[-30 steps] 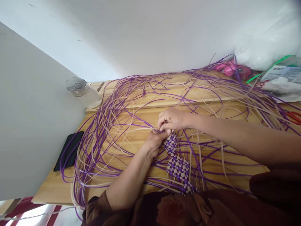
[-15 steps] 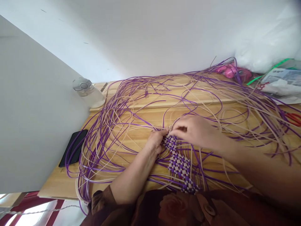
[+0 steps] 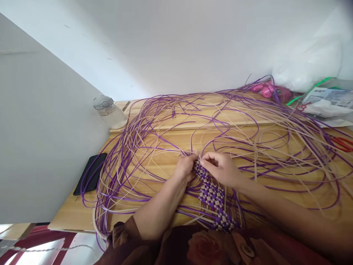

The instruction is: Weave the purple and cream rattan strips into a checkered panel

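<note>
A woven strip of purple and beige plastic cord runs from my hands down towards my body, in a checkered pattern. At its far end my left hand is closed on the weaving, thumb pressed on top. Close beside it, my right hand pinches at the same far end with thumb and forefinger; a beige cord arcs away from there. The cord's exact place between the right fingertips is too small to make out. Long loose purple and beige cords fan out from both sides of the strip.
On the wooden table lie a black phone at left and a clear bottle behind it. At right are red-handled tools, a green-edged bag, pink items and a white plastic bag by the wall.
My right hand has come down and slightly closer to the woven end, its wrist lower. My left hand keeps its hold. The view has shifted a little.
</note>
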